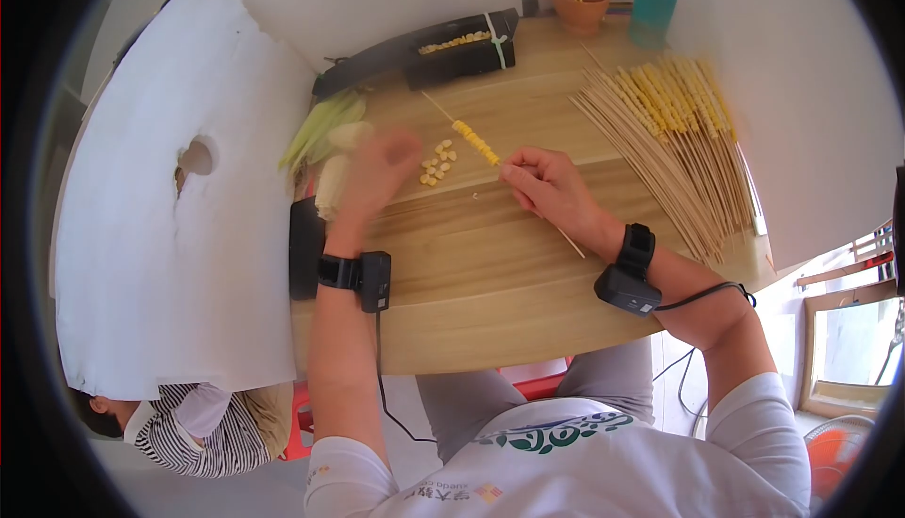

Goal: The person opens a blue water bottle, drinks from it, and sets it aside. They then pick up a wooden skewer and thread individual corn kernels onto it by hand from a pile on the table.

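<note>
My right hand [551,188] is closed on a thin wooden skewer [476,143] threaded with yellow corn kernels. The skewer's bare tip points up and left, and its lower end sticks out below my palm. My left hand [382,167] is smeared by motion, so its fingers cannot be made out. Just right of it lies a small group of loose corn kernels [436,167] on the wooden table [452,273]. Beside the left hand's outer edge are a pale corn cob [332,183] and green husks [322,127].
Bare skewers [641,160] lie at the right, beside several kernel-filled skewers [674,94]. A black holder [452,56] with kernels stands at the back, near an orange pot [579,5] and a blue bottle [654,4]. White panels [189,254] flank the table. Cables hang from both wrist devices.
</note>
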Motion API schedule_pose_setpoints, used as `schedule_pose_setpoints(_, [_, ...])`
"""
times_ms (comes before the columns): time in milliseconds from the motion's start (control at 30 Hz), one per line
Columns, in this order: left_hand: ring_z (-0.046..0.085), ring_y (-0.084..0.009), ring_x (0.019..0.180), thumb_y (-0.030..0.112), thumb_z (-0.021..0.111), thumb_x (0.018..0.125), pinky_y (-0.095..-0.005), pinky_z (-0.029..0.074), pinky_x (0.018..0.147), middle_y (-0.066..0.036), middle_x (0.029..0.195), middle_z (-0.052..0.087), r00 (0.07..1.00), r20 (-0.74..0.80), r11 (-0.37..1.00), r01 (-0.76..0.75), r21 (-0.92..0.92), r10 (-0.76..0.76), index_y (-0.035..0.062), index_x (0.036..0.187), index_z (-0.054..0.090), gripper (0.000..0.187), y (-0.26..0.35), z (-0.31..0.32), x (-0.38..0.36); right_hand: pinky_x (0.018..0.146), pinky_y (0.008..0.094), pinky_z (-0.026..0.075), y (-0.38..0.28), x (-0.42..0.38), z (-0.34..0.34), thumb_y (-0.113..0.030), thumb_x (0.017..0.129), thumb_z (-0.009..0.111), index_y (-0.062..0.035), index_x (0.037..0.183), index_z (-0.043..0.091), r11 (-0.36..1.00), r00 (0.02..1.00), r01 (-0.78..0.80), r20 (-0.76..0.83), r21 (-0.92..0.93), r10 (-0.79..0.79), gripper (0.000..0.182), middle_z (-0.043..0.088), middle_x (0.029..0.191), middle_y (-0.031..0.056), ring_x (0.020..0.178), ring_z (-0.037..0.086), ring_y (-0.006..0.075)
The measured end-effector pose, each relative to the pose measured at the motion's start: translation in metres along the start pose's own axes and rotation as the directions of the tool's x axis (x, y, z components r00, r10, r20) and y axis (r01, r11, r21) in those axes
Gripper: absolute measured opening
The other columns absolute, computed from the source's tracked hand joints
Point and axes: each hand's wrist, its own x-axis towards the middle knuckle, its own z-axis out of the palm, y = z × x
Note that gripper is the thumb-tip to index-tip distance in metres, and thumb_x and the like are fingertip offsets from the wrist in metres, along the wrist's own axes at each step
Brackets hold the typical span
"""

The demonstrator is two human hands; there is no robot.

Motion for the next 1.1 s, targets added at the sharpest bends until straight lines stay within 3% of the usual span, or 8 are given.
schedule_pose_setpoints(100, [0.050,-0.0048,0.071,0.007,0.069,0.085,-0.0212,0.042,0.064,0.004,0.080,0.061,0.996,0.086,0.998,-0.009,0.068,0.003,0.0035,0.101,0.069,0.017,0.008,0.001,-0.003,0.048,0.0204,0.031,-0.001,-0.001,0.001,-0.020,0.097,0.056,-0.0025,0.088,0.058,1.000,1.000,0.014,0.014,-0.005,-0.014,0.020,0.050,0.060,-0.0046,0.053,0.041,0.0015])
schedule_pose_setpoints(333, [0.048,-0.0047,0.069,0.009,0.069,0.085,-0.0214,0.042,0.063,0.003,0.078,0.060,0.997,0.077,0.993,-0.019,0.114,0.010,0.0031,0.093,0.066,0.010,-0.003,-0.003,-0.001,0.047,0.0200,0.030,-0.005,0.000,0.001,-0.019,0.098,0.056,-0.0026,0.088,0.057,0.998,0.999,0.002,0.039,-0.062,0.000,0.019,0.048,0.059,-0.0055,0.053,0.039,0.0014])
schedule_pose_setpoints(433, [0.050,-0.0061,0.068,0.011,0.069,0.088,-0.0218,0.043,0.064,0.002,0.078,0.060,0.996,-0.088,0.999,-0.014,-0.050,0.010,0.0043,0.094,0.064,0.010,-0.012,-0.004,0.007,0.047,0.0200,0.029,-0.006,-0.003,0.002,-0.018,0.098,0.057,-0.0028,0.088,0.057,1.000,0.999,-0.013,0.051,-0.014,0.014,0.019,0.048,0.059,-0.0058,0.052,0.038,0.0012])
schedule_pose_setpoints(467, [0.051,-0.0072,0.068,0.012,0.068,0.089,-0.0223,0.044,0.064,0.000,0.080,0.061,0.985,-0.131,0.936,0.059,-0.348,-0.111,0.0046,0.095,0.063,0.010,-0.011,-0.003,0.008,0.047,0.0201,0.029,-0.007,-0.002,0.002,-0.018,0.098,0.057,-0.0028,0.088,0.057,0.999,0.998,-0.030,0.048,0.015,0.029,0.018,0.047,0.058,-0.0058,0.052,0.038,0.0011])
schedule_pose_setpoints(500, [0.052,-0.0083,0.068,0.012,0.067,0.091,-0.0228,0.045,0.065,-0.001,0.081,0.062,0.962,-0.130,0.779,0.111,-0.617,-0.240,0.0050,0.097,0.062,0.011,-0.010,-0.002,0.007,0.047,0.0201,0.029,-0.006,-0.001,0.002,-0.018,0.098,0.057,-0.0028,0.088,0.057,1.000,0.998,-0.027,0.054,0.011,0.026,0.018,0.047,0.058,-0.0058,0.052,0.038,0.0011])
schedule_pose_setpoints(533, [0.052,-0.0083,0.068,0.012,0.067,0.091,-0.0228,0.045,0.065,-0.001,0.081,0.062,0.960,-0.136,0.778,0.110,-0.618,-0.244,0.0050,0.097,0.062,0.011,-0.011,-0.001,0.006,0.047,0.0201,0.029,-0.005,-0.001,0.003,-0.018,0.097,0.057,-0.0026,0.088,0.057,1.000,0.998,-0.020,0.055,0.023,0.019,0.018,0.047,0.058,-0.0058,0.051,0.038,0.0011])
schedule_pose_setpoints(600, [0.053,-0.0095,0.069,0.012,0.066,0.092,-0.0232,0.046,0.065,-0.003,0.084,0.062,0.957,-0.073,0.605,0.118,-0.787,-0.281,0.0052,0.097,0.062,0.009,-0.014,0.001,0.002,0.046,0.0202,0.029,-0.001,-0.001,0.004,-0.018,0.097,0.058,-0.0024,0.088,0.057,0.999,0.998,-0.022,0.066,0.039,0.019,0.018,0.047,0.058,-0.0058,0.051,0.038,0.0011])
schedule_pose_setpoints(1100, [0.060,-0.0103,0.080,0.010,0.063,0.093,-0.0261,0.052,0.073,-0.004,0.093,0.066,0.929,-0.034,0.325,0.094,-0.941,-0.368,0.0006,0.109,0.065,0.019,-0.024,0.006,0.009,0.047,0.0206,0.031,0.007,-0.003,0.005,-0.016,0.096,0.058,-0.0018,0.089,0.059,1.000,0.993,0.019,0.119,-0.003,-0.019,0.016,0.050,0.060,-0.0060,0.052,0.041,0.0016])
